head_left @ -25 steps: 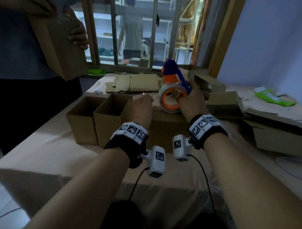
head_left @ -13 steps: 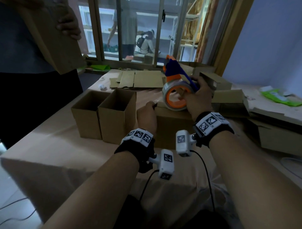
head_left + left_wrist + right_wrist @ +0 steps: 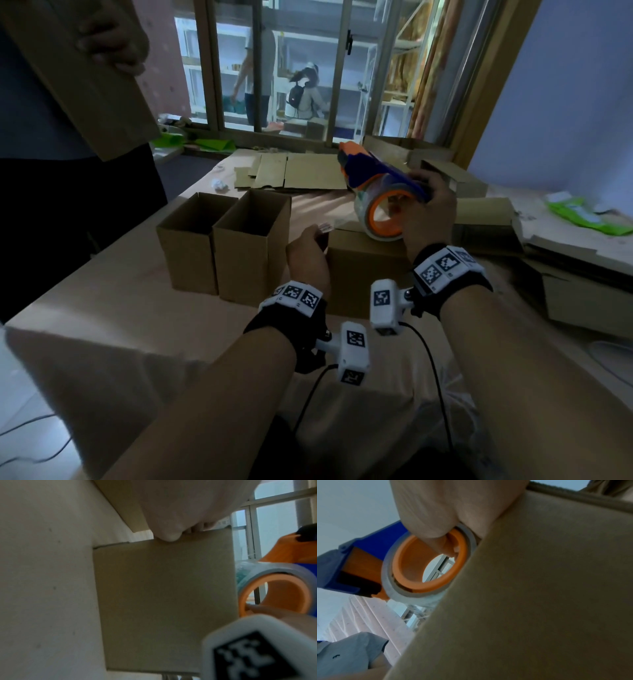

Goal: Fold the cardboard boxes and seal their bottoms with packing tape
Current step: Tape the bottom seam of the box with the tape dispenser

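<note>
Tape is coming off the roll; the right hand [image 3: 426, 214] grips the tape dispenser [image 3: 375, 192], thumb hooked through its orange core, and has drawn it back along the top of the upturned box [image 3: 363, 270] from the far edge, where it stood a second ago, to the box's near right corner. Left hand [image 3: 308, 255] has slid from the top of the box down onto its left face; the fingertips [image 3: 169, 536] now press at the upper edge there, apparently pinning the tape's free end, though the strip itself barely shows and how far the fingers curl I cannot tell. Judged from this, the bottom seam is about taped across; what remains is to carry the tape over the near edge, cut it and rub it down. Left of the box stand two open boxes [image 3: 222, 240], touching it in a row; beyond it lie flat blanks [image 3: 298, 171]; farther left a person [image 3: 41, 102] holds a cardboard sheet.
</note>
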`<state>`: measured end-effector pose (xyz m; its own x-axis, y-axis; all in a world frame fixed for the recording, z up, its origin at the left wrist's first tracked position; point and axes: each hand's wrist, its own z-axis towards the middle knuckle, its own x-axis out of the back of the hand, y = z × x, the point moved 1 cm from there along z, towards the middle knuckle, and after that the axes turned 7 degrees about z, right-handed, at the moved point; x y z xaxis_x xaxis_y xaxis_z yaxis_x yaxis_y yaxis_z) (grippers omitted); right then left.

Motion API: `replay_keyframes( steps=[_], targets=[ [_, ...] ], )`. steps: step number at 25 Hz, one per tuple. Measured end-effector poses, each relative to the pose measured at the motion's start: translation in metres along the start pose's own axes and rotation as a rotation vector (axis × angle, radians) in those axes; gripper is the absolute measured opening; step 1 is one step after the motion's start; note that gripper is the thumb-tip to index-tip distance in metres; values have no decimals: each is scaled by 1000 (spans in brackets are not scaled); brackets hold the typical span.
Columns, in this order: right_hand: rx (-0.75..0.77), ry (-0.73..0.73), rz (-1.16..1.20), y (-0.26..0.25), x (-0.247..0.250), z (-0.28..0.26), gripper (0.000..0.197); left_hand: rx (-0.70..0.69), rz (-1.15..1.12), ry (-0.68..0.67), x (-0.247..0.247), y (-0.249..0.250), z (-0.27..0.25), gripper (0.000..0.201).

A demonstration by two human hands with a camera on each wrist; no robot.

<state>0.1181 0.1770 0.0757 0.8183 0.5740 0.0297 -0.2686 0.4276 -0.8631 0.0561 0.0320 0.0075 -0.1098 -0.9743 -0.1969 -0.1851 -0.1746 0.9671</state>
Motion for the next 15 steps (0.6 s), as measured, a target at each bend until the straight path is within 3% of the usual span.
replay_keyframes(
  steps=[6,11,12,14,15],
  targets=[
    [32,2,-18,0,0,2,41,-139,554,28,-1,-5,16,32],
    [38,4,-29,2,-1,-2,41,-57,650,8,-9,0,21,35],
    [39,4,-37,3,-1,-3,40,-79,755,-26,-10,-2,21,35],
    [39,4,-38,2,-3,-3,41,-137,788,-23,-7,-1,17,32],
    [37,4,-41,2,-4,-2,40,-101,742,-29,-5,4,11,32]
  ],
)
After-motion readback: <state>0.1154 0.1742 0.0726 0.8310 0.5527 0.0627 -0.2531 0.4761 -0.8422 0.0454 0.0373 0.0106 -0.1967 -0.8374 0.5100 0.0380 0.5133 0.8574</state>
